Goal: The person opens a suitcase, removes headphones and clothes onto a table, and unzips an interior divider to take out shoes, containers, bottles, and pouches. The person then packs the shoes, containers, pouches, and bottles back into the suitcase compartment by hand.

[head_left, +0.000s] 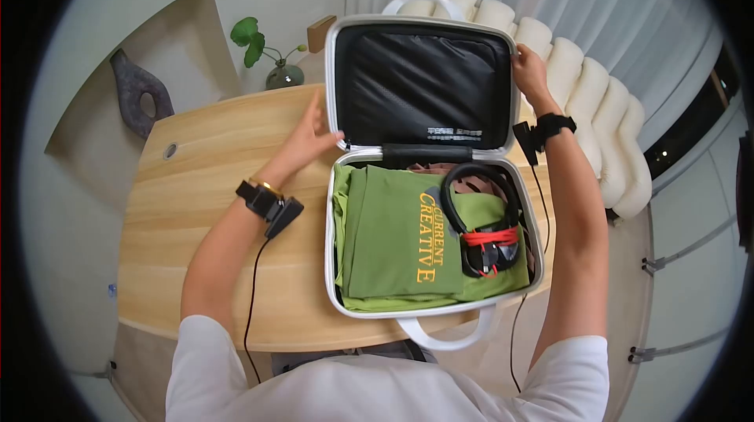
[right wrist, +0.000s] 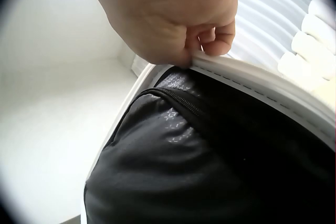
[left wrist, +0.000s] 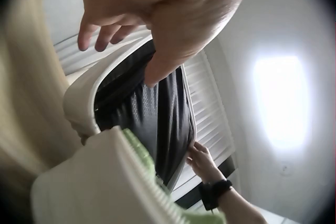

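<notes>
Nearest, a white carry handle (head_left: 452,343) on the front of a hard white suitcase (head_left: 377,314), standing open on the pale wooden tabletop (head_left: 196,210). Packed into its base: a folded green garment (head_left: 385,241) with orange lettering, CURRENT CREATIVE, over lighter green cloth; on the right, black headphones (head_left: 476,258), bound with red cord (head_left: 491,237); behind them, toward the hinge, some brownish-pink fabric (head_left: 475,182). Beside the lower left corner of the raised lid (head_left: 331,84), the left hand (head_left: 304,141), with fingers spread and loose around nothing. On the lid's right edge, the right hand (head_left: 530,72), with fingers curled and pinching the rim. Inside the lid, a black zipped lining (head_left: 424,76). Beyond, a round glazed vase (head_left: 285,76) holding a green-leaved plant (head_left: 250,38); farther back, a cream sofa (head_left: 573,92) before pale curtains (head_left: 628,21).
</notes>
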Tool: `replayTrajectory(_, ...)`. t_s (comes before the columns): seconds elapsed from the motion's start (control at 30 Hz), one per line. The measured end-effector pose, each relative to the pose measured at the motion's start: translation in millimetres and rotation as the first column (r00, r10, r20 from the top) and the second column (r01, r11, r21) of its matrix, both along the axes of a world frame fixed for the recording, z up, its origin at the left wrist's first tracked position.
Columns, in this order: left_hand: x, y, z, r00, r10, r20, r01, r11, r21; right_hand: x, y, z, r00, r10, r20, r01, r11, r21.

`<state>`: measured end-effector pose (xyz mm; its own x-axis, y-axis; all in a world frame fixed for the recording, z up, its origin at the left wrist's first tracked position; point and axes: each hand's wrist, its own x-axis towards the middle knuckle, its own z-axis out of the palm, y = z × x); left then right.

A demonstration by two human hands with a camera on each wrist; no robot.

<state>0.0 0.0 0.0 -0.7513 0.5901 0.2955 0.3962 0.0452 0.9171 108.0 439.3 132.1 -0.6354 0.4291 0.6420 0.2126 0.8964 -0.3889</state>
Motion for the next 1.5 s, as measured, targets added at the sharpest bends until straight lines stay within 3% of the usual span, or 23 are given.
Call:
replayTrajectory(0.03, 12.3, -1.2, -6.5, 1.000, 0.005, 0.014, -0.005, 1.000, -0.008, -8.1, 5.2, -7.2, 1.000, 0.005, 0.014, -0.005, 1.000, -0.008)
replayTrajectory(0.1, 39.2, 1.1, 0.4, 0.932, -0.185, 0.311, 0.192, 0.981, 0.009, -26.3, 17.1, -17.5, 0.988, -0.053, 0.145, 0.057, 0.998, -0.026)
replayTrajectory(0.2, 45.5, -4.6, 14.6, 0.867, -0.250, 0.431, 0.308, 0.949, -0.068, -48.8, 30.3, -38.6, 0.970, -0.074, 0.232, 0.092, 0.993, -0.069)
replayTrajectory(0.23, 58.0, -1.7, 12.4, 0.851, -0.316, 0.419, 0.331, 0.943, 0.037, -52.7, 35.9, -50.5, 0.960, -0.060, 0.275, 0.091, 0.991, -0.100)
replayTrajectory(0.4, 70.6, 2.9, 10.7, 0.851, -0.271, 0.450, 0.260, 0.962, 0.088, -52.2, 42.3, -78.7, 0.927, -0.035, 0.375, 0.101, 0.982, -0.158)
replayTrajectory(0.47, 70.5, 2.3, 7.2, 0.870, -0.269, 0.412, 0.255, 0.963, 0.089, -42.5, 49.4, -79.3, 0.864, 0.090, 0.496, 0.116, 0.922, -0.369)
replayTrajectory(0.5, 70.9, 1.9, 7.5, 0.869, -0.266, 0.418, 0.253, 0.964, 0.087, -39.0, 52.4, -77.6, 0.881, 0.177, 0.439, 0.076, 0.863, -0.500)
replayTrajectory(0.53, 72.2, 2.3, 9.2, 0.877, -0.250, 0.411, 0.236, 0.968, 0.085, -29.7, 43.9, -70.5, 0.877, 0.179, 0.447, 0.082, 0.859, -0.505)
replayTrajectory(0.6, 76.1, 1.0, 9.7, 0.876, -0.243, 0.416, 0.234, 0.969, 0.073, 6.5, 6.5, -40.9, 0.890, 0.272, 0.366, -0.125, 0.918, -0.377)
replayTrajectory(0.63, 76.1, 1.2, 9.5, 0.870, -0.225, 0.438, 0.216, 0.974, 0.071, 12.1, 14.1, -38.1, 0.847, 0.364, 0.388, -0.254, 0.918, -0.305)
replayTrajectory(0.73, 72.0, 3.1, 2.1, 0.897, -0.166, 0.410, 0.175, 0.984, 0.015, 84.4, -59.3, 9.8, 0.700, 0.432, 0.569, -0.359, 0.901, -0.241)
replayTrajectory(0.87, 80.4, 4.1, 6.8, 0.879, -0.197, 0.434, 0.188, 0.980, 0.065, 190.2, -151.2, 26.3, 0.363, 0.497, 0.788, -0.433, 0.839, -0.329)
replayTrajectory(0.93, 80.0, 4.5, -1.1, 0.900, -0.171, 0.402, 0.137, 0.984, 0.113, 223.2, -180.6, 16.0, 0.296, 0.499, 0.815, -0.498, 0.808, -0.313)
replayTrajectory(1.03, 87.0, 4.3, 1.9, 0.919, -0.135, 0.370, 0.110, 0.990, 0.088, 244.4, -199.8, -19.0, 0.542, 0.378, 0.750, -0.479, 0.873, -0.093)
replayTrajectory(1.13, 92.5, 1.5, 7.1, 0.949, -0.117, 0.292, 0.108, 0.993, 0.046, 244.6, -181.9, -35.0, 0.592, 0.480, 0.647, -0.512, 0.844, -0.158)
replayTrajectory(1.2, 85.8, -5.9, -7.1, 0.921, -0.139, 0.365, 0.125, 0.990, 0.061, 249.1, -170.1, -36.9, 0.623, 0.576, 0.529, -0.418, 0.817, -0.397)
replayTrajectory(1.27, 90.6, -8.0, 1.9, 0.991, -0.045, 0.124, 0.047, 0.999, -0.012, 253.4, -171.7, -24.1, 0.701, 0.588, 0.404, -0.245, 0.730, -0.638)
replayTrajectory(1.3, 98.0, -13.9, 4.2, 0.998, -0.068, 0.006, 0.068, 0.998, -0.002, 255.9, -170.4, -23.6, 0.771, 0.581, 0.262, -0.253, 0.657, -0.710)
replayTrajectory(1.33, 111.6, -18.4, 17.5, 0.998, -0.061, -0.005, 0.061, 0.998, 0.001, 257.0, -169.4, -22.5, 0.824, 0.554, 0.117, -0.277, 0.574, -0.770)
replayTrajectory(1.37, 127.3, -27.2, 30.7, 0.974, -0.168, -0.150, 0.169, 0.986, -0.004, 257.2, -187.7, -18.4, 0.849, 0.451, -0.276, -0.408, 0.226, -0.885)
replayTrajectory(1.4, 142.3, -32.7, 38.5, 0.920, -0.274, -0.280, 0.276, 0.961, -0.033, 251.7, -198.6, -20.4, 0.800, 0.479, -0.362, -0.518, 0.245, -0.820)
replayTrajectory(1.47, 183.5, -41.3, 57.5, 0.809, -0.572, 0.131, 0.526, 0.806, 0.271, 241.7, -233.8, -23.3, 0.800, 0.528, -0.285, -0.546, 0.444, -0.710)
replayTrajectory(1.5, 202.2, -45.6, 68.3, 0.752, -0.592, 0.290, 0.509, 0.801, 0.315, 240.0, -260.9, -19.9, 0.814, 0.552, -0.184, -0.506, 0.516, -0.691)
